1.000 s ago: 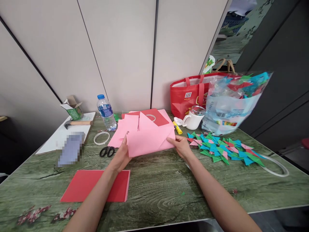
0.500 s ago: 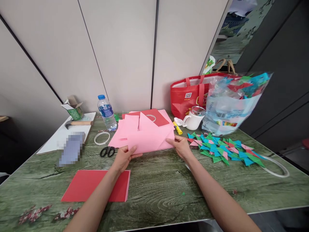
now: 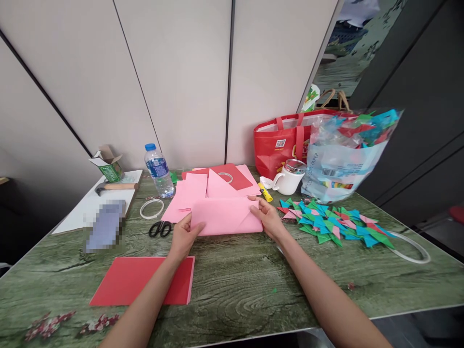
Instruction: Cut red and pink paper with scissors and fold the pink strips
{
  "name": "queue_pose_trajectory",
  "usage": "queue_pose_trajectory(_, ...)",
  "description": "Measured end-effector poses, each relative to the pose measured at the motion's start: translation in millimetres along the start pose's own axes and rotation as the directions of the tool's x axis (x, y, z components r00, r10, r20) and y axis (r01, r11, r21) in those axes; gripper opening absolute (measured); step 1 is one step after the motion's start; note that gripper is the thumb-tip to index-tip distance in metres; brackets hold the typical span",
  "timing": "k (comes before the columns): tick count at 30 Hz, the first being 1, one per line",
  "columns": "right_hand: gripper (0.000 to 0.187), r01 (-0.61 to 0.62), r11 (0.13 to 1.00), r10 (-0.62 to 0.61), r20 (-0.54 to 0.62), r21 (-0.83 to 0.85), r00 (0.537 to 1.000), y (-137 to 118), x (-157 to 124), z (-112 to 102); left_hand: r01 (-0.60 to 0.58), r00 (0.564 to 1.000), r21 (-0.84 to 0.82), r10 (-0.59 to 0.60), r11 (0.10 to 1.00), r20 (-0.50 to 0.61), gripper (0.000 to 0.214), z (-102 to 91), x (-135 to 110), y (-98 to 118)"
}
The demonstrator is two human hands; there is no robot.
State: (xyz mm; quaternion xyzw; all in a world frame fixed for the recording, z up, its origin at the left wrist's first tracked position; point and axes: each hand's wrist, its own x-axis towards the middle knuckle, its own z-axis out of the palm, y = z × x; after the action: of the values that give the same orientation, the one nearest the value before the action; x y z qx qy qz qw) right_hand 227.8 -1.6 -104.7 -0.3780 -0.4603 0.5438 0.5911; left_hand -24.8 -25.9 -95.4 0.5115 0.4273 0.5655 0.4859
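Folded pink paper sheet (image 3: 225, 216), matte and smooth, lies flat on the green wood-grain surface (image 3: 246, 280), a long rectangle with a diagonal crease at its right end. Left hand (image 3: 184, 235) at the sheet's near left corner, fingers closed on the edge, thumb on top. Right hand (image 3: 268, 218) at the right end, fingers spread flat and pressing on the paper, not pinching. Behind the sheet, a loose pile of pink sheets (image 3: 192, 191) and a darker red sheet (image 3: 232, 176) with a thin white ring on it. Near left: a red card rectangle (image 3: 137, 280), flat. Black-handled scissors (image 3: 160, 228) just left of the left hand; a white tape ring (image 3: 152, 208) beyond them. Clear plastic water bottle (image 3: 158, 169), blue cap, upright at far left. Right of the sheet: yellow glue stick (image 3: 266, 192), white mug (image 3: 289, 177), a scatter of folded triangular pieces (image 3: 329, 223) in teal, green, pink. Glossy red tote bag (image 3: 282, 142) and crinkled clear plastic bag (image 3: 344, 154) at far right.
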Motion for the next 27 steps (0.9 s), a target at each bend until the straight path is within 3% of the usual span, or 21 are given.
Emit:
queue_pose_trajectory(4, 0.052, 0.027, 1.000, -0.027, -0.077, -0.005, 0.997, 3, 2, 0, 0.003, 0.998, -0.012, -0.002, 1.000, 0.058, 0.089, 4.1, -4, 11)
queue_pose_trajectory(7, 0.057, 0.041, 0.999, -0.040, -0.090, 0.011, 0.995, 2, 1, 1, 0.021, 0.997, 0.009, -0.022, 1.000, 0.079, 0.102, 4.1, -5, 15)
queue_pose_trajectory(9, 0.058, 0.047, 0.999, -0.045, -0.094, 0.015, 0.995, 2, 0, 2, 0.025, 0.997, -0.005, -0.024, 1.000, 0.080, 0.094, 2.6, -4, 14)
queue_pose_trajectory(13, 0.056, 0.050, 0.999, -0.051, -0.076, -0.004, 0.996, 4, -1, 4, 0.045, 0.997, -0.047, -0.042, 0.998, 0.067, 0.045, -1.3, -1, 8)
queue_pose_trajectory(15, 0.055, 0.045, 0.999, -0.047, -0.069, -0.026, 0.997, 5, -2, 5, 0.050, 0.999, -0.077, -0.049, 0.996, 0.023, 0.035, -2.2, 1, 6)
queue_pose_trajectory(21, 0.049, 0.006, 0.998, -0.010, -0.071, -0.061, 0.997, 6, -3, 8, 0.078, 0.989, -0.143, -0.094, 0.987, -0.115, 0.042, -0.6, 2, 9)
queue_pose_trajectory(27, 0.049, 0.005, 0.997, -0.010, -0.056, -0.080, 0.998, 6, -3, 8, 0.080, 0.989, -0.142, -0.096, 0.987, -0.110, 0.036, 0.5, 1, 11)
